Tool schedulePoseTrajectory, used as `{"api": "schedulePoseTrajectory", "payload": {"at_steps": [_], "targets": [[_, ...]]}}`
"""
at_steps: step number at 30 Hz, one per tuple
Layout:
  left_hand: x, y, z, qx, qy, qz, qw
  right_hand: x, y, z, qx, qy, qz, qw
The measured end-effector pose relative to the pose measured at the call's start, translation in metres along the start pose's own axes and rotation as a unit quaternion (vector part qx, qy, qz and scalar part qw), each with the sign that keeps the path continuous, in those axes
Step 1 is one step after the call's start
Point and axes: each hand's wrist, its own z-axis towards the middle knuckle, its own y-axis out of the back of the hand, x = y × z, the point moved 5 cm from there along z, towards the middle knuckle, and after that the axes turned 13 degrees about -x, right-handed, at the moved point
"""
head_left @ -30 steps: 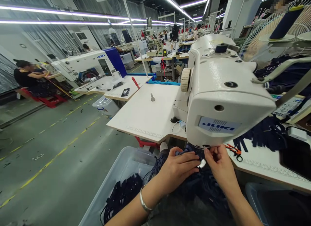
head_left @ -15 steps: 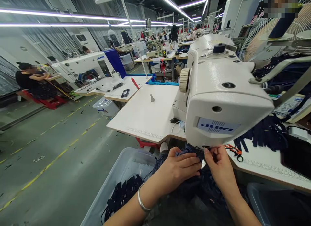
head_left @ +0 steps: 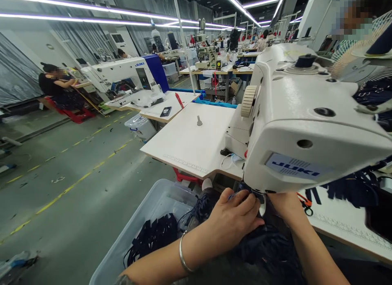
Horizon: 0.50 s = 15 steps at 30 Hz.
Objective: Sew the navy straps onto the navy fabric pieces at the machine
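Note:
My left hand (head_left: 235, 215), a silver bangle on its wrist, is closed with curled fingers on dark navy fabric (head_left: 263, 248) beneath the head of a white sewing machine (head_left: 318, 134). Just to its right, my right hand (head_left: 283, 205) reaches in under the machine head, which hides its fingers. More of the navy fabric hangs over my lap. A small white part of the machine (head_left: 262, 205) shows between the two hands.
At lower left stands a clear plastic bin (head_left: 122, 236) holding navy strips (head_left: 153, 238). The white tabletop (head_left: 183, 142) carries a small grey metal piece (head_left: 199, 121). Orange-handled snips (head_left: 306, 203) lie right of my right hand. A co-worker (head_left: 56, 85) sits far left.
My view has swung left, so the surroundings sit farther right. My left fingers are more curled. My right hand has gone deeper under the machine head, its fingers now hidden.

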Motion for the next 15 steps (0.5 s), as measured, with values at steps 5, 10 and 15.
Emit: {"api": "schedulePoseTrajectory", "payload": {"at_steps": [5, 10, 15], "targets": [[-0.004, -0.004, 0.0, -0.014, 0.005, 0.023, 1.0, -0.01, -0.007, 0.002, 0.002, 0.043, -0.021, 0.999], [-0.005, -0.004, 0.001, 0.001, 0.002, 0.029, 1.0, -0.013, -0.005, 0.003, -0.014, 0.06, -0.037, 0.997], [-0.006, -0.004, 0.001, 0.0, 0.006, 0.041, 0.999, -0.016, -0.006, 0.0, -0.013, 0.067, -0.05, 0.996]]}}
